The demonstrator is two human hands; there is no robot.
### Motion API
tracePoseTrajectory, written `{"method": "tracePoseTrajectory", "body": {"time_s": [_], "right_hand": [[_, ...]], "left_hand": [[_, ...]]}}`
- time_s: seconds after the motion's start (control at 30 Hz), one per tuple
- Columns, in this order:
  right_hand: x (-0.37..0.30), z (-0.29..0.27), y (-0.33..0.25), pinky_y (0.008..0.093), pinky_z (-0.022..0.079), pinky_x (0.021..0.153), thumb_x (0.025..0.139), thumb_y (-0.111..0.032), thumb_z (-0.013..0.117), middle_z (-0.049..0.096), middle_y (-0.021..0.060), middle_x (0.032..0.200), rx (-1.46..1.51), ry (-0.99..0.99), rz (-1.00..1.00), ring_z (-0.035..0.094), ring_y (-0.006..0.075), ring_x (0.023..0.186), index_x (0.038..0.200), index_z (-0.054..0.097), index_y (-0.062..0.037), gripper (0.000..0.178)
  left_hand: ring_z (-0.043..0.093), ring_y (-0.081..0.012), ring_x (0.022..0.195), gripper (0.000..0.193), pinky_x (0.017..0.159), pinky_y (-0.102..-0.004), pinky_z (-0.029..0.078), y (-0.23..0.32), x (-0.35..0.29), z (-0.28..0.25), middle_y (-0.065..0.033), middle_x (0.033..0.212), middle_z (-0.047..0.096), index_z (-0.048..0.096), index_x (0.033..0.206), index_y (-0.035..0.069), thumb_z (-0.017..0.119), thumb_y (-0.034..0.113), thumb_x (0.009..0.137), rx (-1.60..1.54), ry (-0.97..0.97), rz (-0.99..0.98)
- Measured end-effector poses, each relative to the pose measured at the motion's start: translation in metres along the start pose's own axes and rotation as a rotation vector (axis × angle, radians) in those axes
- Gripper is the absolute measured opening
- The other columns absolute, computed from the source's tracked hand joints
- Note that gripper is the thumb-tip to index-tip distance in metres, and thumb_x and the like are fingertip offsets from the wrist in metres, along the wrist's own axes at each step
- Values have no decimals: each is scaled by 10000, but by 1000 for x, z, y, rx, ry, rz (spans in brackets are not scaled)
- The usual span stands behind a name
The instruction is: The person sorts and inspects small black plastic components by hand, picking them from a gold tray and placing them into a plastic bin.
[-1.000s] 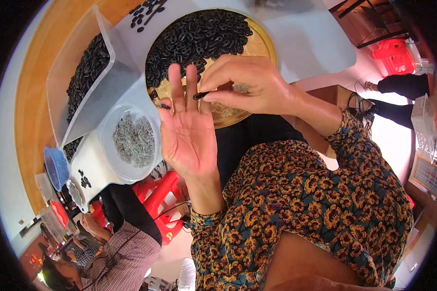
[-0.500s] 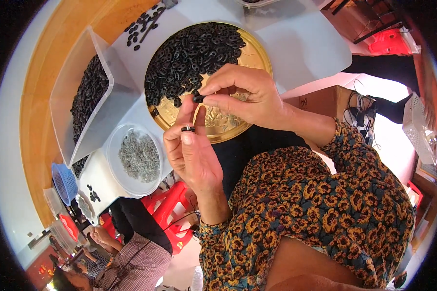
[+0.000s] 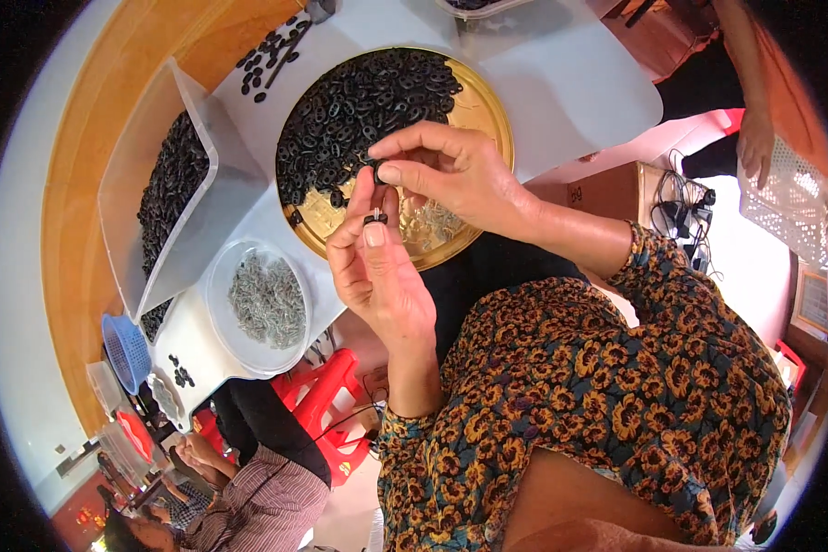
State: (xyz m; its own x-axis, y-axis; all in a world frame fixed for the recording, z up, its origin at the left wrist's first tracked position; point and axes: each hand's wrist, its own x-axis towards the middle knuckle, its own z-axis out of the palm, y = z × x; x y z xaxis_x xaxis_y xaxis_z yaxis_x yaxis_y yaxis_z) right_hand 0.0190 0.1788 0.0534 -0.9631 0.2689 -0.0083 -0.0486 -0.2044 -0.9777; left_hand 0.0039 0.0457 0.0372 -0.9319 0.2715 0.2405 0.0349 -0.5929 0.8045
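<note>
My left hand (image 3: 385, 285) is closed, pinching a small black piece with a silvery pin (image 3: 375, 218) between thumb and fingers. Just above it, my right hand (image 3: 465, 179) holds a black oval piece (image 3: 377, 172) between thumb and forefinger. That oval is touching or very near my left fingertips; which one, I cannot tell. Beneath both hands lies a round gold tray (image 3: 499, 101). A heap of black two-holed oval pieces (image 3: 368, 101) covers its far left part, and small thin pins (image 3: 437, 225) lie scattered on its near side.
To the left stand a clear bin (image 3: 170, 235) of black pieces and a round tub (image 3: 230, 345) of silvery pins. A blue basket (image 3: 126, 351) is beyond. Another person (image 3: 258, 488) sits lower left; a second person's hand (image 3: 756, 143) is by a white perforated basket (image 3: 791, 198).
My left hand has shifted right and up, nearer my right hand. The black oval in my right fingers has turned. At the right, the other person's arm has come further into view.
</note>
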Motion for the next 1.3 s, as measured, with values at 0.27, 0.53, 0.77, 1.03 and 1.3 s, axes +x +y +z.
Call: {"method": "tracePoseTrajectory", "body": {"time_s": [0.27, 0.53, 0.77, 1.03, 1.3], "right_hand": [[2, -1, 19, 269, 504, 727, 880, -108, 651, 637, 68, 978, -253, 192, -448, 608, 133, 869, 1087, 689, -77, 213], [26, -45, 14, 244, 504, 776, 965, -190, 572, 589, 13, 964, 706, 85, 95, 553, 94, 867, 1218, 586, -48, 290], [24, -39, 11, 281, 529, 717, 931, -172, 627, 587, 25, 850, 1030, 30, 326, 568, 112, 775, 1036, 628, -54, 158], [5, -26, 4, 286, 541, 780, 925, -149, 634, 593, 15, 903, 550, -166, 120, 590, 102, 829, 1103, 617, -26, 217], [0, -17, 2, 256, 531, 768, 908, -133, 654, 651, 40, 953, 326, -171, 65, 616, 101, 855, 1106, 633, -2, 238]], "left_hand": [[471, -343, 1273, 125, 1103, -482, 357, -7, 6, 13, -281, 1367, 460, 535, 1064, 31, 547, 93, 956, -131, -35, -23], [605, -332, 1088, 107, 935, -458, 515, -9, 6, 8, -226, 1146, 613, 556, 1041, 40, 567, 72, 939, -166, -9, -246], [669, -275, 855, 106, 776, -384, 569, -2, 3, 6, -162, 957, 672, 582, 1018, 57, 587, 125, 937, -89, 24, -297], [668, -261, 805, 113, 751, -373, 563, 5, 7, -1, -153, 911, 673, 575, 1009, 31, 583, 117, 937, -87, -2, -294], [679, -255, 758, 108, 698, -371, 579, 8, 4, -11, -163, 886, 673, 564, 1021, 7, 584, 62, 930, -154, 39, -289]]}}
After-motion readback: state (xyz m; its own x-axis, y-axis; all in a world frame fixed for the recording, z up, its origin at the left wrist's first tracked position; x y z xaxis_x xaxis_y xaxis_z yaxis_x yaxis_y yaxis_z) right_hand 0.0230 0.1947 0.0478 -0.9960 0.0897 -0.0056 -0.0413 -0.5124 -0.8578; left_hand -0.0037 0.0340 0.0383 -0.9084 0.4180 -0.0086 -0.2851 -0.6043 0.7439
